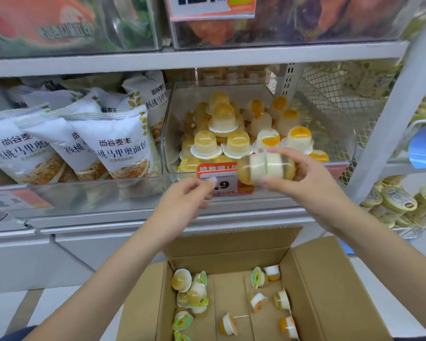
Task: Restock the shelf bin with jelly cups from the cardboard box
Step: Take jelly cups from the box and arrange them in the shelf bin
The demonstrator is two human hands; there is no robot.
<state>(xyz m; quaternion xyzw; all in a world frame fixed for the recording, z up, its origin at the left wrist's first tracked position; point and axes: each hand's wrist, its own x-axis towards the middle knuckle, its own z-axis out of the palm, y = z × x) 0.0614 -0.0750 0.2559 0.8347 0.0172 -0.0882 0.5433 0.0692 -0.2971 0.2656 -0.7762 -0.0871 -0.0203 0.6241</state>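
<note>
The grey metal shelving (207, 57) fills the view, with white bread bags (118, 148) stacked at the left and, just beside them, the clear plastic shelf bin (340, 134) already piled with upright translucent jelly cups (223, 119) in yellow and orange. Below, the open brown cardboard box (330, 279) sits directly under the bin's front and holds a scatter of loose jelly cups (190, 291), most lying on their sides, so restocking looks well along but unfinished. The right hand (305, 175) is the nearer one to the bin: it hovers at the bin's front lip, thumb and fingers wrapped round two jelly cups (266, 166) held lid to lid, their shared long axis running left to right, roughly parallel to the bin's front wall. The bin's open top lies just beyond and slightly above this pair, so the coming move is probably a short forward reach over the lip. The left hand (182, 200) sits lower and leftward, before the orange price tag (219, 180); its fingers look loosely curled and seem to hold nothing, though blur hides the fingertips.
</note>
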